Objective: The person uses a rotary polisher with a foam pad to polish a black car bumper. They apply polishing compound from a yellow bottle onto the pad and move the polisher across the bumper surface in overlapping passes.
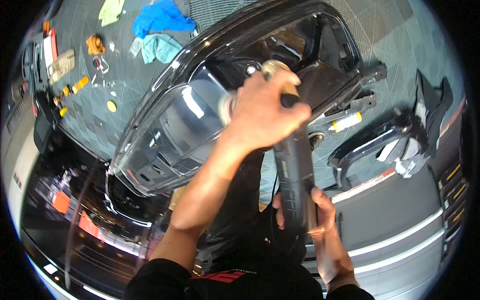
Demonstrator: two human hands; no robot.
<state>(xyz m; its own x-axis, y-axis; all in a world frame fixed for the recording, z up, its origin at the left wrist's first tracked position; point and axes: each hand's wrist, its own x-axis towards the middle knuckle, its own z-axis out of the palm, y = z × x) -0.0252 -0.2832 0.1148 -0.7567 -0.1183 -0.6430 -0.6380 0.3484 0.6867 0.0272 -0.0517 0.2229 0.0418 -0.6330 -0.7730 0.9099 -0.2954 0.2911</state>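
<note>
I hold a black power polisher (295, 170) with both hands. My left hand (265, 110) is wrapped over its front head, thumb along the body. My right hand (322, 210) grips the rear end from below, fingers and thumb on either side. At the head's left a pale round pad (227, 108), blurred, meets the surface of a glossy black car body panel (175, 115); I cannot tell how firmly it touches. The panel lies slanted across the view in front of me, with bright light reflections and a recessed section at its upper right.
Blue (162, 19) and teal (160, 47) cloths lie on the tiled floor beyond the panel. Right of it are a yellow-and-white bottle (346, 121) and a curved black car part (375, 142). A yellow round pad (111, 105) and small tools lie at left.
</note>
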